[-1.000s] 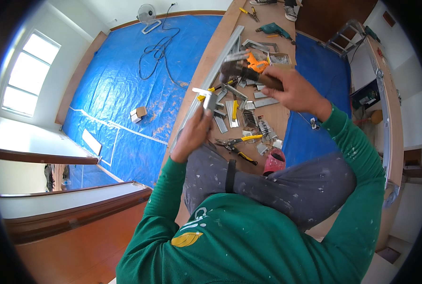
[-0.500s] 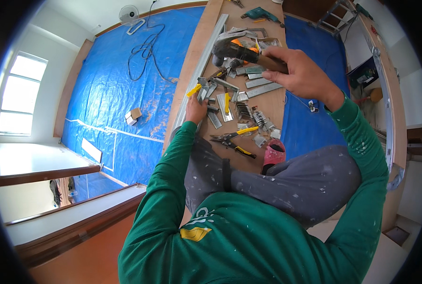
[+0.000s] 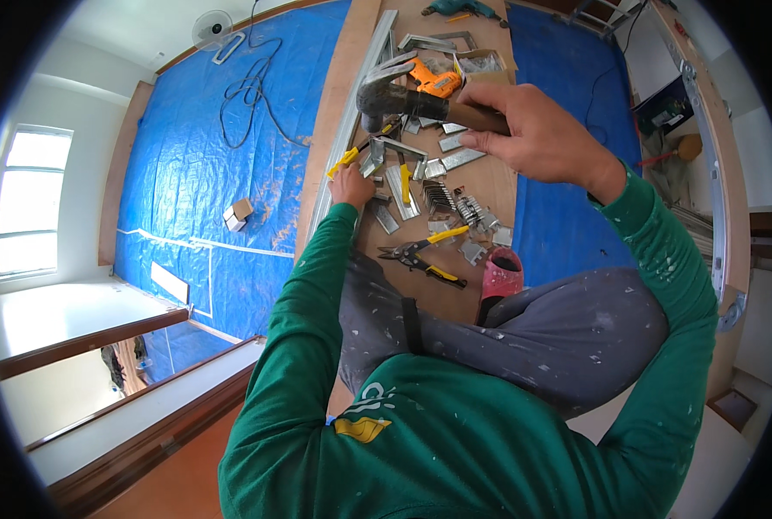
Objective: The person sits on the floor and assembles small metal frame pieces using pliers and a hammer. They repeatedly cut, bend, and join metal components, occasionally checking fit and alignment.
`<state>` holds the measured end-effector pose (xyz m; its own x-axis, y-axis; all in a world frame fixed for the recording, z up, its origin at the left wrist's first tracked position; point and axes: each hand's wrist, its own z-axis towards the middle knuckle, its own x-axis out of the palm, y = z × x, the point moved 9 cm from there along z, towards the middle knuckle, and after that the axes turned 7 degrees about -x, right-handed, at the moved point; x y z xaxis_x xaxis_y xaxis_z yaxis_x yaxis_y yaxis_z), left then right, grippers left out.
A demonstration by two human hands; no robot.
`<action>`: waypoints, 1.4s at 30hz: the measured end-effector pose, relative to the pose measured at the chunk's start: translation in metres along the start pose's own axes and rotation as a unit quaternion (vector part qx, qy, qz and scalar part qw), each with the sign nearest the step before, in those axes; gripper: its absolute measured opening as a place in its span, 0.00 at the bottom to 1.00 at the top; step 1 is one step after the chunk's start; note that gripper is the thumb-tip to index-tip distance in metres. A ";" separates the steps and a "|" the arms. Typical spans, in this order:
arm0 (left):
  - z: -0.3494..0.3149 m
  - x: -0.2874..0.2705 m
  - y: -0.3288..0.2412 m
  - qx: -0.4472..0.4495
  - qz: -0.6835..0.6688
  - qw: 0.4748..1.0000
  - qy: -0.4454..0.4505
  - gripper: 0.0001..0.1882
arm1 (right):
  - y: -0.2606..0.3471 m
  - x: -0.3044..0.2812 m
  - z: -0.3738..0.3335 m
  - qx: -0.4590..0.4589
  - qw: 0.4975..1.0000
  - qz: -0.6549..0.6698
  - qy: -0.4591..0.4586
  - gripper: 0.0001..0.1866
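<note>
My right hand [image 3: 537,130] grips the wooden handle of a claw hammer [image 3: 384,97] raised over the wooden surface, its dark head to the left. Below it, my left hand [image 3: 351,184] is closed at the left side of the board, fingers at a small galvanized metal bracket [image 3: 372,159]; its grip is partly hidden. Close beside those fingers lies a pair of cutters with yellow handles [image 3: 405,183], partly covered by metal pieces. Nearer to me rest yellow-and-black tin snips [image 3: 425,253], jaws pointing left.
A long metal channel [image 3: 338,138] runs along the board's left edge. Farther off are an orange drill [image 3: 435,80], a box of small parts [image 3: 488,62] and a teal power tool [image 3: 468,10]. Metal clips [image 3: 472,212] lie near the pink shoe [image 3: 501,272]. Blue sheeting [image 3: 178,164] covers the floor.
The hammer has shifted left and slightly down with my right hand. My left hand has moved slightly up and left in the picture. The orange drill shows more fully.
</note>
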<state>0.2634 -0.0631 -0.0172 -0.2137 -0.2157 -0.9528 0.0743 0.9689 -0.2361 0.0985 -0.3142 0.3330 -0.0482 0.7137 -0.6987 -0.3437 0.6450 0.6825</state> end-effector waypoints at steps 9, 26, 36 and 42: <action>0.023 0.002 -0.004 0.071 0.042 0.994 0.074 0.32 | -0.012 0.003 0.001 0.015 1.000 -0.001 0.017 0.19; -0.120 -0.063 0.121 0.027 -0.153 0.984 -0.084 0.17 | -0.260 0.202 -0.134 0.332 0.902 0.211 0.179 0.16; -0.101 -0.051 0.140 0.006 -0.139 0.990 -0.039 0.15 | -0.203 0.329 -0.127 0.146 0.961 0.128 0.199 0.30; -0.098 -0.049 0.134 -0.005 -0.133 0.991 -0.024 0.15 | -0.193 0.331 -0.124 0.181 0.934 0.065 0.301 0.32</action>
<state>0.1886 0.0894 0.0168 -0.1770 -0.4692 -0.8652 0.0125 0.8779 -0.4786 0.0327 -0.2362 -0.0569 -0.6236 0.5798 -0.5244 0.0353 0.6909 0.7220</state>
